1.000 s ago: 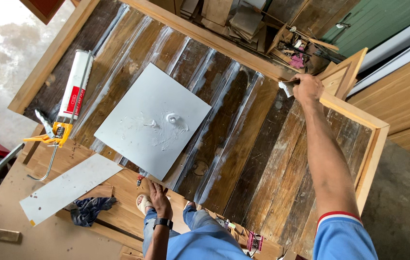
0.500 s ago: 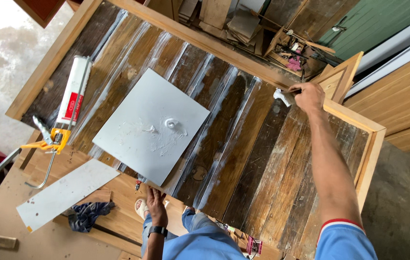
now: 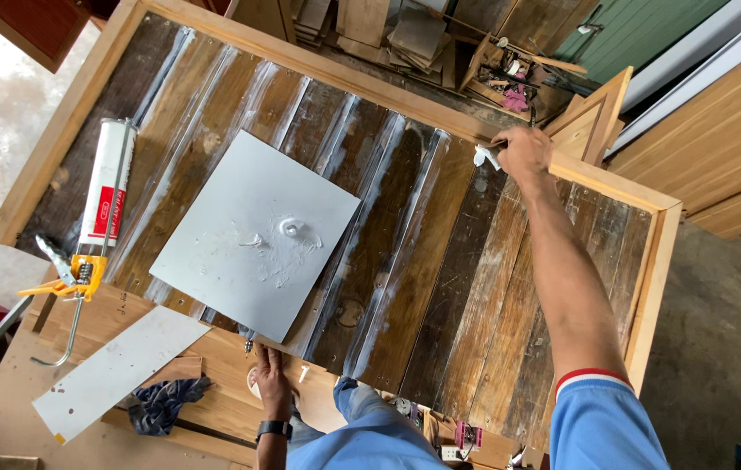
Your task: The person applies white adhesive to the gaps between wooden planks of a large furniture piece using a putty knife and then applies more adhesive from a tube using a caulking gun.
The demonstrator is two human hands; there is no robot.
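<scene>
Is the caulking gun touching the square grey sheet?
Apart. The head view shows bare wooden planks between the caulking gun and the square grey sheet.

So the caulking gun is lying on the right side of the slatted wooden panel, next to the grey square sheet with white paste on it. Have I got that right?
Not quite. The head view shows the caulking gun lying on the left side of the slatted wooden panel, not the right. The rest holds: it lies next to the grey square sheet, which has white paste smeared on it.
</scene>
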